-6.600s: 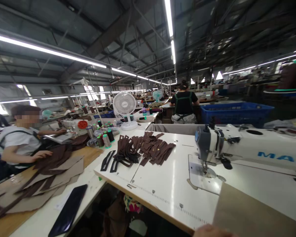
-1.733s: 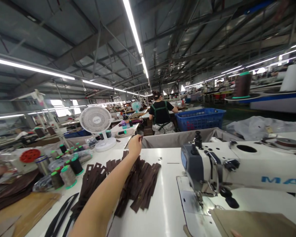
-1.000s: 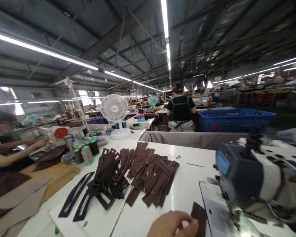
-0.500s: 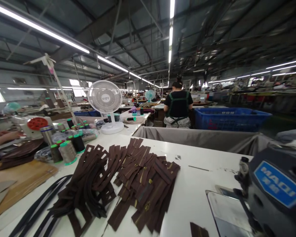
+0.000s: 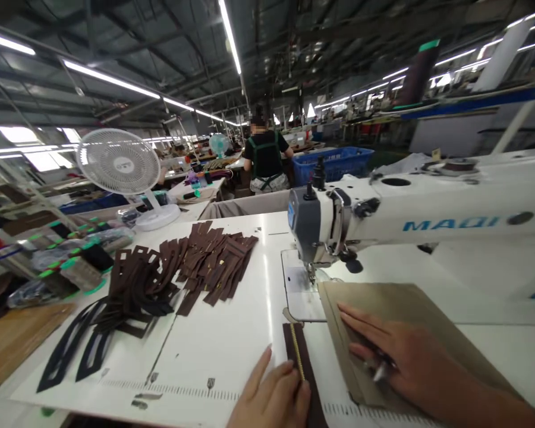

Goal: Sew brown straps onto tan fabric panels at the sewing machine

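Note:
My left hand lies at the table's front edge, fingers stretched out and partly spread. Its fingertips touch a brown zipper with gold teeth, which runs lengthwise toward the sewing machine. My right hand presses on a folded khaki fabric piece, with index finger extended. A small shiny metal tool is tucked under its curled fingers; its kind is partly hidden. The fabric's corner lies close to the needle area of the white sewing machine.
Left on the white table are a pile of brown zipper pieces, brown frame-shaped strips and black strips. Behind stand thread spools and a white fan. A person works farther off, beside a blue basket.
The view has swung right and down, bringing the whole sewing machine and khaki fabric into sight. Both of my hands, unseen before, now appear on the zipper and the fabric.

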`<state>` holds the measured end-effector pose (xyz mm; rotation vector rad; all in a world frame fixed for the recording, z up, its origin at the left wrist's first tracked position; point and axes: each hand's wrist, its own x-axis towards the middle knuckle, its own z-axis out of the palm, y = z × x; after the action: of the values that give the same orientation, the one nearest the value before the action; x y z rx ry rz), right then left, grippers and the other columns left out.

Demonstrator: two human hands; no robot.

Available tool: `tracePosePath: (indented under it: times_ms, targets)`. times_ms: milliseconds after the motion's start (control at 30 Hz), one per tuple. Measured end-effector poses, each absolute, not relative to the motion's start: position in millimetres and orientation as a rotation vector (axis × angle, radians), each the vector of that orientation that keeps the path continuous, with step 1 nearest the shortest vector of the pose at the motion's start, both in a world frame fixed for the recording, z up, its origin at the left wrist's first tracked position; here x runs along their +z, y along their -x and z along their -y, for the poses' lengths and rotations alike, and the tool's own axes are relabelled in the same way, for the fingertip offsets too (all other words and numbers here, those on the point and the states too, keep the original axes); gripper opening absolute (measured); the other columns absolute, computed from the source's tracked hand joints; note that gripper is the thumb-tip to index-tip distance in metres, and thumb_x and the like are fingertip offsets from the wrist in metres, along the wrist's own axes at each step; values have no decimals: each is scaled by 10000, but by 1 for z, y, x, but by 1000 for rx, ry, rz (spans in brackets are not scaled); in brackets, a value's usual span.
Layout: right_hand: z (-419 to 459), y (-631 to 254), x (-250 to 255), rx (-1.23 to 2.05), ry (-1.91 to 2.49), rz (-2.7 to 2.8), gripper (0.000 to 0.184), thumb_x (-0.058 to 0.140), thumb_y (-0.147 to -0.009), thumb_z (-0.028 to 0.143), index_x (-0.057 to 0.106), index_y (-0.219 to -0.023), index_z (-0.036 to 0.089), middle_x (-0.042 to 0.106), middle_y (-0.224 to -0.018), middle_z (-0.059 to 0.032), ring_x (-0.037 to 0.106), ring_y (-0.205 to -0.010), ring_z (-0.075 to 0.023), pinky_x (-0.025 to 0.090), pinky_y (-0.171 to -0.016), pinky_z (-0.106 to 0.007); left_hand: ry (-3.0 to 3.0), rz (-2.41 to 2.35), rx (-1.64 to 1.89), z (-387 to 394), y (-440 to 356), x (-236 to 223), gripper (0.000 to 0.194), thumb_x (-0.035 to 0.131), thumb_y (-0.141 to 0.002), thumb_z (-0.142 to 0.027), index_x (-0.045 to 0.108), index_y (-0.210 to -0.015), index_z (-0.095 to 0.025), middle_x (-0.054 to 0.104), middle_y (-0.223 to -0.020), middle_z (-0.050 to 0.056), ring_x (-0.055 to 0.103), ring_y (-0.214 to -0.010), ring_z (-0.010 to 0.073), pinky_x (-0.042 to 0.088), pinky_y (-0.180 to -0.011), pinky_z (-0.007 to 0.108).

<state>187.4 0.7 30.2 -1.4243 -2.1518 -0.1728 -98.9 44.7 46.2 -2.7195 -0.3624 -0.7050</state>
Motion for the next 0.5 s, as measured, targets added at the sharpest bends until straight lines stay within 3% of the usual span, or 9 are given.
tracePosePath:
  times_ms: [167, 333, 500]
  targets:
    - [-5, -185, 36, -150, 1450, 2219, 353, 436, -912, 248, 609, -1198, 133, 551, -1260, -122, 639, -974, -261, 578, -795, -376, 2753, 371, -610, -50, 79, 66, 269, 394, -926, -136, 574, -1120, -90, 627, -1169, 147, 583, -1120, 238, 523, -936, 376]
    - [-8, -188, 39, -137, 1393, 2325, 385, 410, -901, 225, 583, -1226, 111, 519, -1287, -147, 636, -982, -261, 576, -779, -371, 2814, 414, -798, -78, 54, 74, 221, 402, -916, -117, 613, -964, -74, 704, -942, 115, 683, -832, 191, 589, -775, 304]
    - [-9, -183, 39, -28, 1317, 2278, 448, 399, -850, 173, 550, -1267, 107, 515, -1285, -157, 642, -967, -254, 571, -782, -361, 2852, 478, -1080, -94, 25, 73, 188, 428, -929, -157, 607, -983, -135, 697, -1008, 84, 671, -903, 159, 551, -878, 321]
